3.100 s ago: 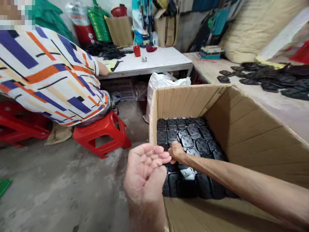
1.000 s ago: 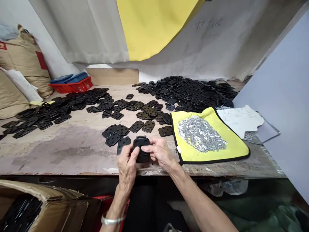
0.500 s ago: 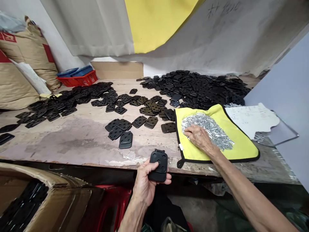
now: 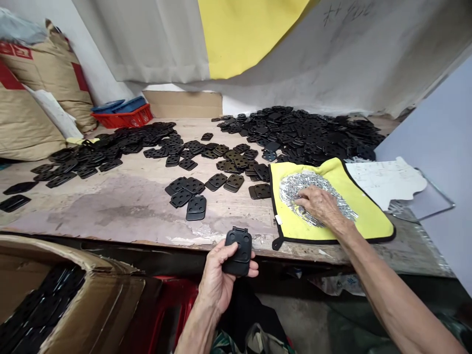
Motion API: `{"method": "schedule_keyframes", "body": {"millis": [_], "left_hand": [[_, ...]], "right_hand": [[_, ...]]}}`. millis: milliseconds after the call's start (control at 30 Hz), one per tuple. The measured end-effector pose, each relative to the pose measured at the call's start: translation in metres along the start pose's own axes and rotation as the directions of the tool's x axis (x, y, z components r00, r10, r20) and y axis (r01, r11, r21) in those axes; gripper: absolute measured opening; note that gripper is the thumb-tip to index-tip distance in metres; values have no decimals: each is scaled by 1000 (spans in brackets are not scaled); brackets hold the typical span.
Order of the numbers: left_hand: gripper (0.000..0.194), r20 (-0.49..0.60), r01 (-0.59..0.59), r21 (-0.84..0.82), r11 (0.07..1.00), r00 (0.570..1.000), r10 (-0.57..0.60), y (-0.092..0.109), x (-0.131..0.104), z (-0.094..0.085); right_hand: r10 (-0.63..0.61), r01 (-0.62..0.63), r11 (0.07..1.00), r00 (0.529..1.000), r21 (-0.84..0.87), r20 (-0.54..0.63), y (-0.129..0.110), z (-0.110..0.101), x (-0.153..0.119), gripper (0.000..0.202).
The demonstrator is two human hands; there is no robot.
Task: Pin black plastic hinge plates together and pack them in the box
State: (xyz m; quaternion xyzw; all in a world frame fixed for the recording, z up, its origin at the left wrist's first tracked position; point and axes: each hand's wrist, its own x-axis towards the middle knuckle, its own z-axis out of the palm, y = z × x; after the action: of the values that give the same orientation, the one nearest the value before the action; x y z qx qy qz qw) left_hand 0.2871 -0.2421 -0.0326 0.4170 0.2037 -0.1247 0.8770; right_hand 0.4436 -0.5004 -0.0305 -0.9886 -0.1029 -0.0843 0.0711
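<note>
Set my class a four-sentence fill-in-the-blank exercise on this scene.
The left hand holds a part coloured ____.
The right hand touches silvery pins on a cloth that is mainly ____.
The plastic basket at the back left is ____.
The cardboard box shows in the picture's lower ____ corner.

Missing words: black; yellow; red; left.

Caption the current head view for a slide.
Left hand holding a flat black part, right hand at silvery pins heaped on a yellow cloth.

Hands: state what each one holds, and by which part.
Left hand: a black piece, by its left edge and back. Right hand, among metal pins: cannot tell.
</note>
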Motion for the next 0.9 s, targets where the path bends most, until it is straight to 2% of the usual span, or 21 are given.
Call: {"method": "schedule_keyframes", "body": {"millis": [167,300,433,500,533,567,600,633,700,733,800,900], "left_hand": [[28,50,-21,-23,1000,999,22,-1,0,5],[26,64,1,-9,1000,998,0,-2,1,7],[26,25,-16,53,998,1000,15,-4,4,5],[25,9,-47,124,991,999,47,-5,3,5],[24,-1,-65,174,983,998,67,-4,2,5],[22,-13,-79,231,970,996,84,-4,0,5],[20,-25,-86,295,952,995,98,-3,-2,5],[18,-38,-88,361,928,993,109,-2,-5,6],[14,-56,-87,484,871,990,129,-1,-12,4],[14,-53,-94,534,840,988,144,-1,-15,3],[14,-28,-128,618,776,982,185,-1,-20,-1],[10,10,-174,737,653,969,246,1,-25,-10]], "right_hand": [[-23,23,1000,999,-2,37,2,6,5,17],[1,-3,998,1000,63,30,3,-1,10,16],[84,-82,981,996,177,-4,2,-14,6,17],[122,-122,958,992,259,15,-9,-22,-6,16],[132,-140,924,990,356,48,-18,-26,-14,16],[127,-160,859,987,487,101,-30,-28,-24,16],[102,-186,750,981,635,168,-43,-30,-34,19],[58,-225,597,969,770,238,-58,-31,-44,23],[-36,-329,287,935,899,354,-86,-28,-62,27],[-66,-374,184,918,909,391,-99,-25,-68,27],[-91,-424,31,901,905,425,-117,-17,-76,27],[-118,-431,-97,900,897,420,-132,-6,-79,29]]}}
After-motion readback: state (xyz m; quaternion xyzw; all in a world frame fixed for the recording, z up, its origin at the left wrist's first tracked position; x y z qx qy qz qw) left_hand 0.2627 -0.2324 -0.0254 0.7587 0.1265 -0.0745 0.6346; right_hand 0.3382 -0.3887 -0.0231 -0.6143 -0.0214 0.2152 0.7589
